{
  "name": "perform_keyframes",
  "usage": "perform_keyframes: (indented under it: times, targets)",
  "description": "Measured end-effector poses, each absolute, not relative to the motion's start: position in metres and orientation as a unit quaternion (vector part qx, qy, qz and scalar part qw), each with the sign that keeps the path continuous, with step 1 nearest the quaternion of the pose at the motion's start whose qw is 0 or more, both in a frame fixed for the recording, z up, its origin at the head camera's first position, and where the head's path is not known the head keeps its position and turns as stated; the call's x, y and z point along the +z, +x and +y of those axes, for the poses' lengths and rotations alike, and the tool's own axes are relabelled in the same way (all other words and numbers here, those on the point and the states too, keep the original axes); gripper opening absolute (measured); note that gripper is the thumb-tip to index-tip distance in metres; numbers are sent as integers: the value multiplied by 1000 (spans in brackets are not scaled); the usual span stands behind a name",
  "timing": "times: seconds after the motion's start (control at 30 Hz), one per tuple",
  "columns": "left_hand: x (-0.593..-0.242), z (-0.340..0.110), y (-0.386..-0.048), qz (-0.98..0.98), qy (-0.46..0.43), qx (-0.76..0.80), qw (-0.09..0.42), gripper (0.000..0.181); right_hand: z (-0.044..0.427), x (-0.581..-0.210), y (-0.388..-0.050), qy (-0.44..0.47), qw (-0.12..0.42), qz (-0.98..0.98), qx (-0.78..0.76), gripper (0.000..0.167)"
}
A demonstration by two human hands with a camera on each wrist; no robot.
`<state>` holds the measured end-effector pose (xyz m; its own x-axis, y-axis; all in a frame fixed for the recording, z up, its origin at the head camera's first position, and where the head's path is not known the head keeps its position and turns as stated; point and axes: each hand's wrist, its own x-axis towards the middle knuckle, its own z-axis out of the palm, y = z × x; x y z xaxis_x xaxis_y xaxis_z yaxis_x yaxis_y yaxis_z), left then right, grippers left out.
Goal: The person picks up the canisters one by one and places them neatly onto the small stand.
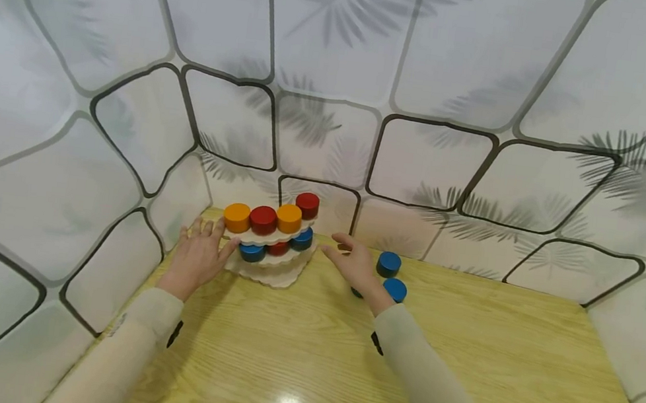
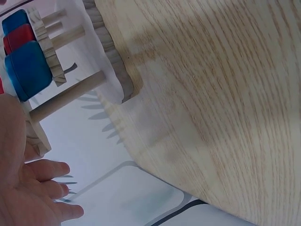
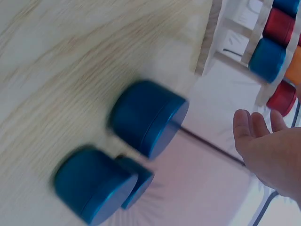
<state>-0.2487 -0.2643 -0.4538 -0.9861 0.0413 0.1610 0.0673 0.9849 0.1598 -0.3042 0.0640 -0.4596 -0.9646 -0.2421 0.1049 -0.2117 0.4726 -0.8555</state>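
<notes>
Stand (image 1: pixel 275 276), one: sitting back-left on table (image 1: pixel 283 337), long axis slanting rightward toward wall (image 1: pixel 327 139) | tins (image 1: pixel 263 221): two orange, three red, five blue | left hand (image 1: pixel 195 257): fingers lying spread | right hand (image 1: pixel 356 265): fingers curving loosely

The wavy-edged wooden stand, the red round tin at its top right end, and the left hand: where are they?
Wavy-edged wooden stand (image 1: pixel 275 276), head view: its bottom tier.
Red round tin (image 1: pixel 309 210), head view: its curved side.
Left hand (image 1: pixel 197 258), head view: its back.
</notes>
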Motion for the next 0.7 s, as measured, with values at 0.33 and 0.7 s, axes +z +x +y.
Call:
perform_keyframes:
  times: [0.33,0.7]
  targets:
    - [-453,-264,-248,-993,-26,-84,76,70,108,-467,-293,-140,29,886,-442,43]
    - [-452,-263,-247,-993,-27,-87,77,70,131,-480,-289,-143,51,892,-426,39]
